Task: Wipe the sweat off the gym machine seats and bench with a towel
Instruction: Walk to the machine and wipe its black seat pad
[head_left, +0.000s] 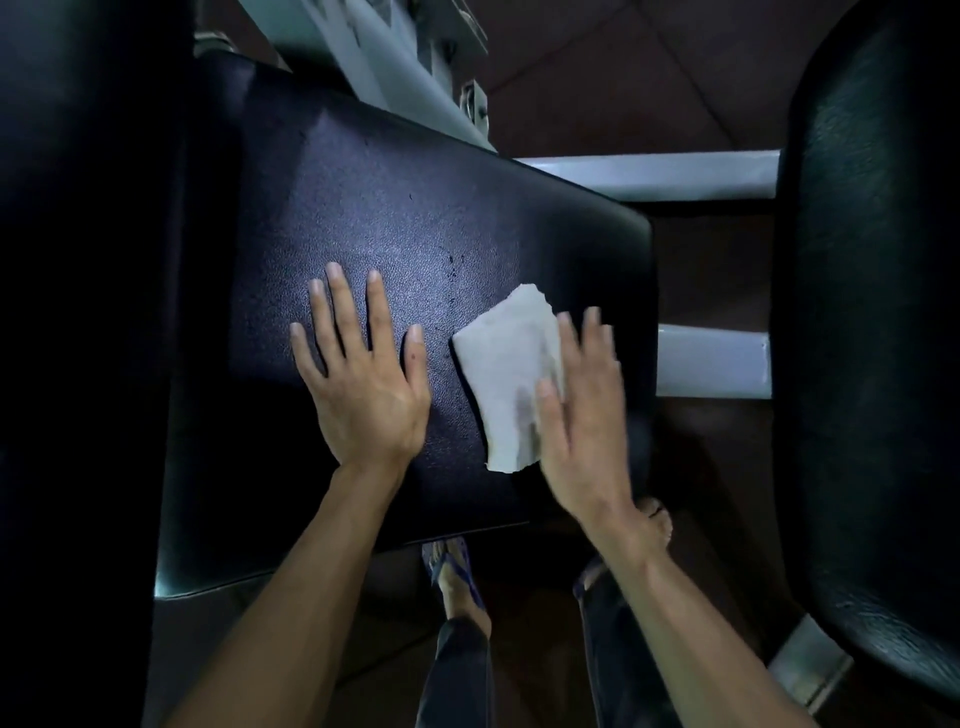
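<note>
A black padded seat (405, 208) fills the middle of the head view, its grained surface shiny under the light. My left hand (363, 374) lies flat on it, palm down and fingers spread, holding nothing. To its right a folded white towel (506, 374) rests on the seat near the right edge. My right hand (582, 410) presses on the towel's right side with fingers extended; it looks motion-blurred. A few dark specks mark the seat above the towel.
A dark upright pad (78, 312) stands at the left. Another black pad (878, 312) runs down the right side. Pale grey frame bars (649, 174) cross between the pads and at the top. My sandalled feet (457, 582) stand on brown floor below the seat.
</note>
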